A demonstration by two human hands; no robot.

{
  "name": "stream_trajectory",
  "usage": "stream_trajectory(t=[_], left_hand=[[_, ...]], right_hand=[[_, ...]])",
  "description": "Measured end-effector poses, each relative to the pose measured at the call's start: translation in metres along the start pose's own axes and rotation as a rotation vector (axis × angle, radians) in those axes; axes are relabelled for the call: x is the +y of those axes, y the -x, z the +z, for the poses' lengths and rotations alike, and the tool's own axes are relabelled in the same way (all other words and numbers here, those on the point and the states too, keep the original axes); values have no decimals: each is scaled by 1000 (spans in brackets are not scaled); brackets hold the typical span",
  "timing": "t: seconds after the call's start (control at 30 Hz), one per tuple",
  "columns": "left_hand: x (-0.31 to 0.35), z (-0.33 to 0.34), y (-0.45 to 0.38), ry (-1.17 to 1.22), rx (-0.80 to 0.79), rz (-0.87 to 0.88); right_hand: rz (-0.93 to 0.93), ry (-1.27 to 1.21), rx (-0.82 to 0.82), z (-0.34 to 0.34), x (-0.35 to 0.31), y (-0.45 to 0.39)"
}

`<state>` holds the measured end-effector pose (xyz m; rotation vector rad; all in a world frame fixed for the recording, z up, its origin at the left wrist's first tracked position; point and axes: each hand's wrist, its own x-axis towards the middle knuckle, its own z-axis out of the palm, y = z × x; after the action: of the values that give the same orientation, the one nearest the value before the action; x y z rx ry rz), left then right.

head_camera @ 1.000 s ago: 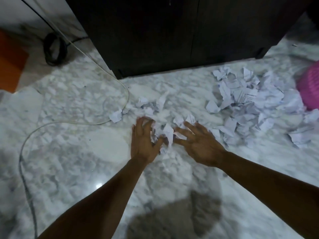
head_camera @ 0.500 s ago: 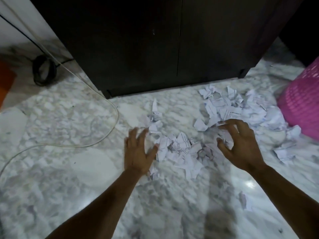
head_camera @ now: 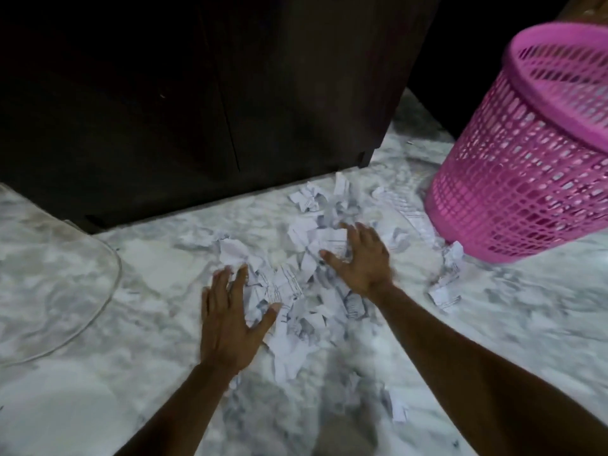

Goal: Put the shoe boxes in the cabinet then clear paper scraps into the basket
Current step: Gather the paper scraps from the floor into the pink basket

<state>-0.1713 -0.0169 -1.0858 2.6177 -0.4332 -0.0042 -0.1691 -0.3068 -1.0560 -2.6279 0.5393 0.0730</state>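
Observation:
A heap of white paper scraps [head_camera: 296, 284] lies on the marble floor in front of the dark cabinet [head_camera: 197, 93], whose doors are closed. My left hand [head_camera: 230, 317] rests flat on the left side of the heap, fingers spread. My right hand [head_camera: 362, 258] lies palm down on the heap's right part, fingers apart, holding nothing. The pink mesh basket [head_camera: 526, 159] stands at the right, a short way from my right hand. No shoe boxes are in view.
More scraps [head_camera: 444, 287] lie near the basket's foot, and one small piece [head_camera: 398, 409] sits closer to me. A thin pale cable [head_camera: 108, 291] curves over the floor at the left.
Both hands have swept to the right with the scraps, bunching them into one heap nearer the basket. The view has swung right, so the basket now shows almost whole.

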Motion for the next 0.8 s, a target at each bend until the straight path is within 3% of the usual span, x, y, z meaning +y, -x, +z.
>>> stream_trajectory(t=[0.1, 0.2, 0.3, 0.4, 0.47, 0.67, 0.73, 0.8], left_hand=[[18, 9, -10, 48, -12, 36], [23, 13, -11, 59, 41, 43], [24, 12, -11, 58, 70, 42], [29, 14, -13, 42, 74, 61], [34, 16, -17, 23, 64, 69], [41, 23, -19, -45, -5, 49], [38, 24, -19, -76, -13, 51], [39, 23, -19, -87, -11, 58]], right_hand=[[-180, -26, -23, 11, -26, 23], [-276, -76, 234, -10, -15, 33], [-57, -54, 440, -42, 36, 24], [259, 6, 278, -57, 88, 15], [303, 6, 131, -49, 99, 11], [-153, -33, -17, -6, 41, 29], [-273, -103, 52, -6, 28, 35], [-293, -146, 231, -19, 29, 27]])
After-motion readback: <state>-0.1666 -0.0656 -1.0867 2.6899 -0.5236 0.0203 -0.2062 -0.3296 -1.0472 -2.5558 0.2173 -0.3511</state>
